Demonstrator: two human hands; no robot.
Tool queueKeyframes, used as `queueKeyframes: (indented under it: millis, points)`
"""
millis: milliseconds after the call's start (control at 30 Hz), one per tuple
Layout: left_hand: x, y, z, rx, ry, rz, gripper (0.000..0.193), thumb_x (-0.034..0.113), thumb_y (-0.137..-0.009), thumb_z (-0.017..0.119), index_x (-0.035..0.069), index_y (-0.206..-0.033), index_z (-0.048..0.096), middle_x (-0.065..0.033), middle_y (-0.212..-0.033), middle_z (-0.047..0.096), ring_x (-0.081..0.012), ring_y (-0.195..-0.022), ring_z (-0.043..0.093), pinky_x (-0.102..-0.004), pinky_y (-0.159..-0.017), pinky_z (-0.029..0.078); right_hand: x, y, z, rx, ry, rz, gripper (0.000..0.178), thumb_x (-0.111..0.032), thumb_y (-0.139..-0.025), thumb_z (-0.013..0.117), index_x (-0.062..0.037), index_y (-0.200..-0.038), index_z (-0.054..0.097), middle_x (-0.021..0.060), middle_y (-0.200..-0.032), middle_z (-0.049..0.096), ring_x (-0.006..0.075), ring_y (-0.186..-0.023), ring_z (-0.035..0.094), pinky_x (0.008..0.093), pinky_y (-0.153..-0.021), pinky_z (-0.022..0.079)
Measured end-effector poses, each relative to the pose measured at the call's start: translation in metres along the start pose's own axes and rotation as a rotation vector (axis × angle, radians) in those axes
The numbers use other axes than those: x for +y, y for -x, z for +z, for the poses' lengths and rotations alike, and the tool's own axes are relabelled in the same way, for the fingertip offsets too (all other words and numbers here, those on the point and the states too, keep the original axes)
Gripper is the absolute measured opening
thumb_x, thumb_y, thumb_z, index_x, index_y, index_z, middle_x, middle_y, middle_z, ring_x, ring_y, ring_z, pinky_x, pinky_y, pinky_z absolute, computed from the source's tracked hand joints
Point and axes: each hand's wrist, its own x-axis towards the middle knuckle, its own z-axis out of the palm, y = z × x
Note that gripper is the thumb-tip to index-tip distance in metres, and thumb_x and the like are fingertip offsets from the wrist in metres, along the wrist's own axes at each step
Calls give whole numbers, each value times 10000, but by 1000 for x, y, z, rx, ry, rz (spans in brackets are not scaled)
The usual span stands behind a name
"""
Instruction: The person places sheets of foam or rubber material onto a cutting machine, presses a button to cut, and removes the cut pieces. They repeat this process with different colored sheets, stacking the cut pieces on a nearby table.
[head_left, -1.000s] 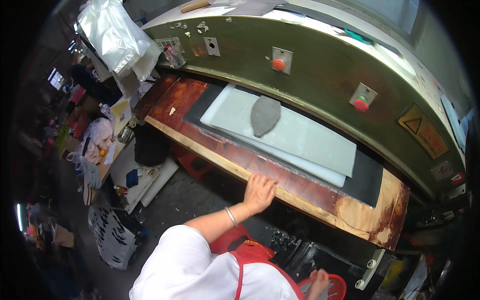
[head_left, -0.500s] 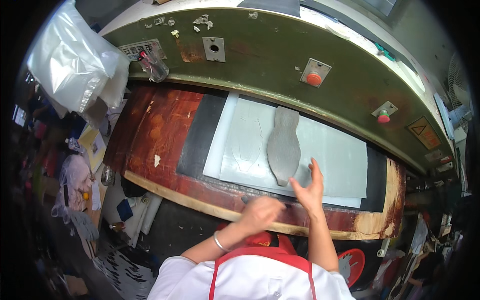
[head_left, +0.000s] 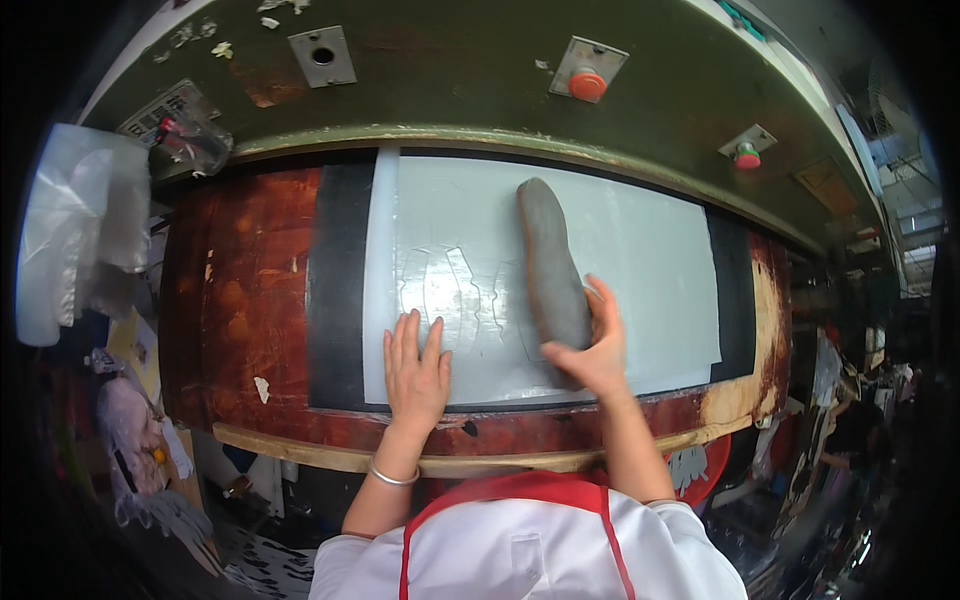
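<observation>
Right hand [head_left: 595, 345]: thumb and fingers pinch the lower end of the grey sole-shaped block [head_left: 550, 270], centre of frame.
Left hand [head_left: 417, 378]: slightly spread, seemingly flat on the pale sheet [head_left: 650, 280], lower centre-left.
Good handling: probably sheet steadied, block clear of the traced outlines [head_left: 440, 285].

Here's my grey shaped piece [head_left: 556, 262], dull and matt on top; blur hides any finer grain. Below it, the pale grey sheet [head_left: 655, 280] looks smooth, with a soft sheen and fine scored lines. The white board [head_left: 379, 330] looks like smooth plastic, and that black mat [head_left: 340, 285] is matt. Now the red tabletop [head_left: 240, 300]: glossy in patches, scuffed and stained, edged by a raw wooden strip [head_left: 330, 447]. Crinkled, shiny plastic bags [head_left: 78, 230] catch light. My bracelet [head_left: 393, 477] gleams like polished metal; my white shirt [head_left: 495, 550] is soft, matt cloth.
</observation>
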Motion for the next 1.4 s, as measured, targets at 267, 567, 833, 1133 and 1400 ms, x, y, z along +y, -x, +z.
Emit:
queueKeyframes:
  millis: [267, 567, 833, 1133, 1400]
  points:
    - [11, -10, -1, 27, -67, 31, 458, 91, -811, 617, 47, -1258, 527, -234, -1357, 393, -408, -1282, 359, -546, -1084, 265, -7, -8, -73, 87, 765, -240, 946, -102, -519, 813, -71, -1353, 366, 214, -1318, 428, 351, -1229, 428, 418, -1022, 371]
    - [1, -48, 4, 107, -11, 49, 380, 64, -817, 590, 29, -1195, 571, -207, -1327, 445, -379, -1269, 399, -529, -1082, 281, 25, -39, -69, 129, 765, -311, 994, -176, -552, 835, -78, -1403, 330, 252, -1388, 321, 406, -1246, 373, 449, -1012, 376]
    - [-15, -111, -2, 198, 169, 40, 283, -18, -816, 555, -14, -1092, 614, -196, -1158, 567, -372, -1115, 518, -451, -980, 403, 7, -126, -112, 544, 280, -193, 689, -174, -887, 587, 35, -1430, 219, 261, -1414, 297, 365, -1285, 365, 435, -1027, 378]
    - [8, -139, 23, 173, 150, 9, 209, 54, -840, 588, 7, -1038, 635, -166, -810, 591, -353, -768, 547, -440, -731, 446, -42, -228, -169, 947, 687, -528, 865, -375, -914, 521, 111, -1426, 22, 345, -1480, 40, 467, -1392, 56, 511, -1131, 66]
    - [3, -165, 21, 76, 203, -163, 138, 56, -846, 594, 4, -953, 663, -169, -768, 629, -313, -648, 589, -390, -607, 478, -28, -207, -174, 833, 717, -421, 894, -374, -892, 582, 85, -1439, 42, 339, -1478, 68, 457, -1389, 92, 499, -1128, 113]
